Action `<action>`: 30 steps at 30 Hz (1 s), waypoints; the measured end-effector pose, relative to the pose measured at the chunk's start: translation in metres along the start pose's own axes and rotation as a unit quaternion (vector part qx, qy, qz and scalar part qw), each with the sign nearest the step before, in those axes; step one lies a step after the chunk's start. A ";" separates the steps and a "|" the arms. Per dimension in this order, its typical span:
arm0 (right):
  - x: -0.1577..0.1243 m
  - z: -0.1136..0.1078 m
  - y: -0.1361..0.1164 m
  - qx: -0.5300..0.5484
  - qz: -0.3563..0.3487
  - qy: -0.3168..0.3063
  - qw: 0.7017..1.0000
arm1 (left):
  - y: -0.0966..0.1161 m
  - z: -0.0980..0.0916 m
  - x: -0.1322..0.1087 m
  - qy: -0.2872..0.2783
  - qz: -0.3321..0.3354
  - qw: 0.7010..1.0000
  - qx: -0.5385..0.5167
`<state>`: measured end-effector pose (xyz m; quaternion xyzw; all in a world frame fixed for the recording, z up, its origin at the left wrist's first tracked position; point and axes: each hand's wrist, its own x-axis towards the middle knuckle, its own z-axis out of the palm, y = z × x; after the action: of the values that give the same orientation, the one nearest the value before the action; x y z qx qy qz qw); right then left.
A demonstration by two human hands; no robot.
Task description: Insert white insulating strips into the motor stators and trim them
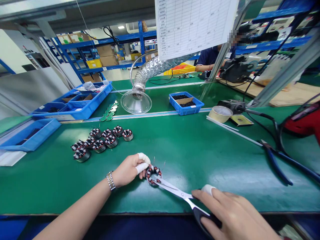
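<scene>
Head view: two bare hands are seen over a green tabletop (pixel 175 156).
Left hand (pixel 128 170): narrowly closed, with white-taped fingertips (pixel 142 163) pinched against a wire-wound coil ring (pixel 153 175).
Right hand (pixel 232 213): fingers are laid over the black handle of a pair of scissors (pixel 175 191), held low beside the tabletop's front edge.
Coil ring: placed near the front edge, directly between the hands; the scissor blades are brought against it, and thin wire ends are seen rising from it.
Nearby: similar coil rings (pixel 100 141) are clustered ahead and to the left; blue-handled pliers (pixel 275 160) are laid to the right.
Beyond: a blue tray (pixel 186 103) of dark parts, a tape roll (pixel 220 114) and a clear fume hood (pixel 136 101) are placed farther back.
Background: a co-worker (pixel 210 56) in a dark shirt is partly hidden behind a hanging paper chart (pixel 192 26).
</scene>
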<state>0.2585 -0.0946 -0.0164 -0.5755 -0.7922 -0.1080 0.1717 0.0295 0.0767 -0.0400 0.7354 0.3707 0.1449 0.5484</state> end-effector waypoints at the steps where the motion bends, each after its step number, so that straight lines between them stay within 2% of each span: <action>1: -0.002 0.000 0.005 -0.011 -0.003 0.001 1.000 | 0.001 0.002 -0.003 -0.006 -0.005 1.000 -0.002; 7: -0.005 -0.004 0.020 -0.024 -0.004 0.004 1.000 | 0.015 0.001 -0.021 0.012 -0.014 0.999 0.038; 10: 0.004 -0.001 0.015 -0.015 0.008 -0.003 1.000 | 0.023 0.001 -0.017 0.027 0.046 0.988 0.145; 13: 0.010 0.004 0.008 -0.007 0.022 -0.021 1.000 | 0.029 0.004 -0.012 0.010 0.112 0.960 0.257; 16: 0.013 0.007 0.005 0.002 0.028 -0.041 0.999 | 0.030 0.007 -0.008 -0.007 0.121 0.956 0.266; 21: 0.013 0.011 0.003 0.013 0.023 -0.022 0.999 | 0.029 0.010 -0.006 0.004 0.106 0.972 0.212; 26: 0.009 0.011 0.002 0.017 0.005 -0.017 1.000 | 0.030 0.011 -0.007 0.051 0.053 0.994 0.083; 30: 0.003 0.011 0.031 0.029 0.041 -0.007 0.999 | 0.026 -0.003 -0.009 0.118 -0.026 0.988 -0.091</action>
<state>0.2859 -0.0782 -0.0261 -0.6033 -0.7717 -0.0735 0.1871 0.0316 0.0693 -0.0136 0.6504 0.4374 0.2496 0.5687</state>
